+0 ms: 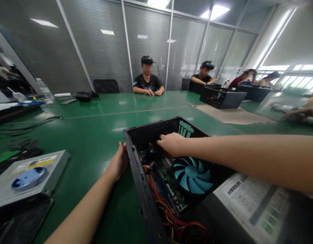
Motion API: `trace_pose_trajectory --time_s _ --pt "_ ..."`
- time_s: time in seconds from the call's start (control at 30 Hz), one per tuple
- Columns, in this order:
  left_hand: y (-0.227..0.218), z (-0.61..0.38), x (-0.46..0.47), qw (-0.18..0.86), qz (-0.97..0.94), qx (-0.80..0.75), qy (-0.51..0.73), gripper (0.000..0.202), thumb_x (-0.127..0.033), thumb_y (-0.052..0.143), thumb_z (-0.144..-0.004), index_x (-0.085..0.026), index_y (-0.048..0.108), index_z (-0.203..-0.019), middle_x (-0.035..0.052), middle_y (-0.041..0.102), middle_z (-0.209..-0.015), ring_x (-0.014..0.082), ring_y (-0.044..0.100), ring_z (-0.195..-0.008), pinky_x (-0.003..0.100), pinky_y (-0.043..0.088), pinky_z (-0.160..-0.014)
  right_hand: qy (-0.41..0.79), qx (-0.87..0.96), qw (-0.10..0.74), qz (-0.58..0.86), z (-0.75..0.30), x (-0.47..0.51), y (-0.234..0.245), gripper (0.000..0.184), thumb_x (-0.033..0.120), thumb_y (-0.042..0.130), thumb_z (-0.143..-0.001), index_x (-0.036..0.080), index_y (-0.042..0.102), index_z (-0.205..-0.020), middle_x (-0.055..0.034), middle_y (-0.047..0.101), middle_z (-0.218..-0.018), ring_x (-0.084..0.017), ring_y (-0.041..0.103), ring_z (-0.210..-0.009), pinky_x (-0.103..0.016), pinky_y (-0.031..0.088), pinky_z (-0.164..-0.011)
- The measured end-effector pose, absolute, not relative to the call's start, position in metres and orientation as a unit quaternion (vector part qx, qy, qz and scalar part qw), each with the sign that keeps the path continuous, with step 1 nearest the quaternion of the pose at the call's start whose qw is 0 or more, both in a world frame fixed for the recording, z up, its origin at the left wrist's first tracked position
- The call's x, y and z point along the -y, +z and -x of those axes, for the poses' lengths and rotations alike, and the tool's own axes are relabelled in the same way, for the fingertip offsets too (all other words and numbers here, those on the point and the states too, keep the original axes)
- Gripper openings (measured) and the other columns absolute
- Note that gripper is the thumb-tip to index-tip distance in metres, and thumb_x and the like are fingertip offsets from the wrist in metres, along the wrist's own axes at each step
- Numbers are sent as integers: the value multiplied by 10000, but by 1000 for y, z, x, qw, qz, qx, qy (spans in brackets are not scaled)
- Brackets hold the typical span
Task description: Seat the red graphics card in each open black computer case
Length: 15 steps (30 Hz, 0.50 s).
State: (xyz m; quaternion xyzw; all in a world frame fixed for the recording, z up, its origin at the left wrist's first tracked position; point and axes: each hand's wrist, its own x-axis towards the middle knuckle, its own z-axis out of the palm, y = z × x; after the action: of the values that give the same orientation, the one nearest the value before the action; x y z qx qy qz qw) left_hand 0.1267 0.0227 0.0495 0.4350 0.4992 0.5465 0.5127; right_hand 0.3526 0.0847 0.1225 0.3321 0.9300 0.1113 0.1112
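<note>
An open black computer case [136,159] lies on the green table [95,135] in front of me. Inside it I see a blue cooler fan [193,174], a green motherboard and red and yellow wires [169,211]. My left hand [118,162] rests against the outside of the case's left wall, fingers curled on its edge. My right hand [171,144] reaches into the far end of the case, fingers bent down onto something I cannot make out. A power supply with a white label [250,198] sits in the case's near right corner.
A silver optical drive [26,176] lies at the left, with loose black cables [26,127] behind it. Other open cases [222,96] stand at the far right. Several people sit along the far side, and another person's hand [302,113] rests at the right edge.
</note>
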Motion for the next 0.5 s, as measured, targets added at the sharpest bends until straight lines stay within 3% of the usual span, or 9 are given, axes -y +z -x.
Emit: trace_pose_trajectory --time_s 0.2,0.3,0.4,0.5 --pt "55 -130 -21 516 -409 -521 543 666 -706 349 -869 -202 670 -1164 71 739 -835 318 696 -920 443 569 -767 97 -931 134 -325 -354 -84 131 340 140 615 -800 138 641 -1139 -182 640 -1099 -294 688 -900 -371 535 -728" --pt "61 -137 -18 528 -377 -519 557 578 -627 360 -907 -212 669 -1164 49 742 -857 284 703 -869 409 582 -742 102 -938 75 -322 -354 -81 152 272 94 584 -826 123 646 -1089 -165 647 -1081 -266 672 -931 -347 510 -783" --pt "68 -143 -13 543 -332 -509 580 490 -555 436 -910 -189 685 -1121 49 739 -831 248 706 -799 370 594 -717 99 -953 -7 -285 -361 -85 173 349 61 559 -849 136 585 -1189 -132 647 -1102 -228 638 -991 -314 480 -832" --pt "74 -149 -9 545 -300 -503 600 405 -481 513 -896 -165 702 -1065 49 729 -771 223 707 -750 346 600 -709 128 -961 -27 -245 -369 -91 181 363 54 509 -892 160 570 -1233 -124 644 -1109 -218 621 -1011 -323 467 -854"
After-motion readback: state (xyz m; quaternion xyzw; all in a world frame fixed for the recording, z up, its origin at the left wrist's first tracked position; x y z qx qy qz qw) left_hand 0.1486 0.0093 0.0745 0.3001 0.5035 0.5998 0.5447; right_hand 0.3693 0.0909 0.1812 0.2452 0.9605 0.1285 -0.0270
